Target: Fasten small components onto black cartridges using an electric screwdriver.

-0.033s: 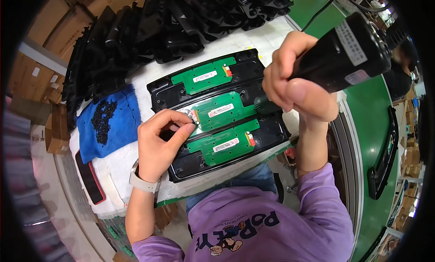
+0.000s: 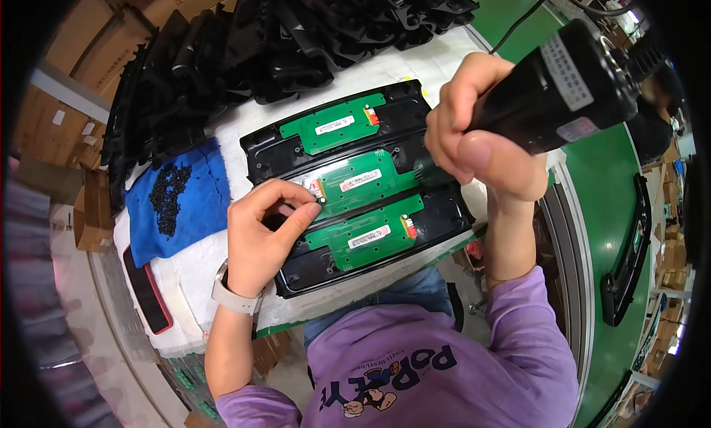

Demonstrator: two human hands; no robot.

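My right hand (image 2: pixel 485 135) is wrapped round a black electric screwdriver (image 2: pixel 544 87) with a cord at its upper end. Its dark lower tip (image 2: pixel 429 170) points at the right end of the middle green circuit board (image 2: pixel 370 161). At that board's left end, beside a small connector (image 2: pixel 317 189), my left hand (image 2: pixel 263 221) is closed in a pinch; anything between the fingertips is too small to make out. Three black plastic housings lie side by side, the far and near ones carrying green circuit boards (image 2: pixel 333 124) (image 2: pixel 385 239) with white labels.
Left of the housings, a blue cloth (image 2: pixel 200 176) holds a heap of tiny black screws (image 2: pixel 169 198). A dark phone with a red edge (image 2: pixel 147 291) lies at the table's left. Black plastic parts (image 2: pixel 289 50) are piled at the back. Another long black part (image 2: pixel 629 258) lies off to the right.
My right hand and the screwdriver have shifted very slightly left. My left hand has barely moved, and the boards lie as before.
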